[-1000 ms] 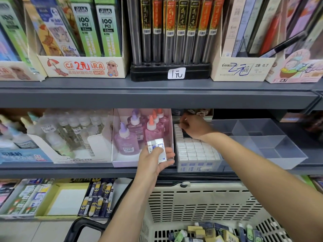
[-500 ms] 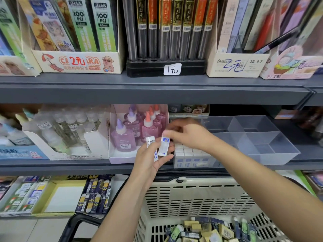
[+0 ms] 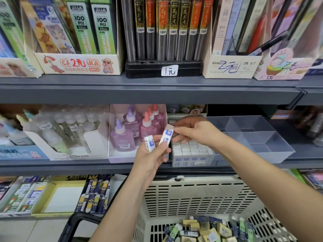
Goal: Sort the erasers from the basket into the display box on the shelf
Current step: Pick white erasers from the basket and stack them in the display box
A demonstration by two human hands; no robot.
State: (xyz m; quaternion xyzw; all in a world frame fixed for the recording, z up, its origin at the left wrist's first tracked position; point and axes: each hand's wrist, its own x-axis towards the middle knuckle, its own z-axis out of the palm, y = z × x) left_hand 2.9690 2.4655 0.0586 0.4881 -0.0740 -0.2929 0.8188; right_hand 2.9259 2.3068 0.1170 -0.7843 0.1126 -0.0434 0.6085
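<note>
nearest the camera, the basket [image 3: 192, 194] holds a loose heap of erasers [image 3: 201, 231] in mixed wrappers across its floor, so by the look of it much of the sorting is left to do.

above the basket's rim, the left hand [image 3: 150, 158] is raised with its fingers curled round a short eraser [image 3: 149, 145] in a white and blue sleeve. a second eraser [image 3: 166, 135] of the same kind stands tilted just beside it. its lower end rests against the left hand's fingers, and its upper end is pinched by the right hand [image 3: 194, 130], which reaches in from the right. both hands are closed on erasers, neither one free.

just behind the hands, on the shelf [image 3: 70, 165], sits the display box [image 3: 188, 161]. neat rows of white erasers [image 3: 190, 148] fill what shows of it, though the right hand hides its back rows. that part of the job looks well on.

i judge the step in hand to be passing the second eraser over for placing in the box. beside the box stand glue bottles [image 3: 122, 137] on one side and a grey tray [image 3: 262, 135] with dividers on the other.
</note>
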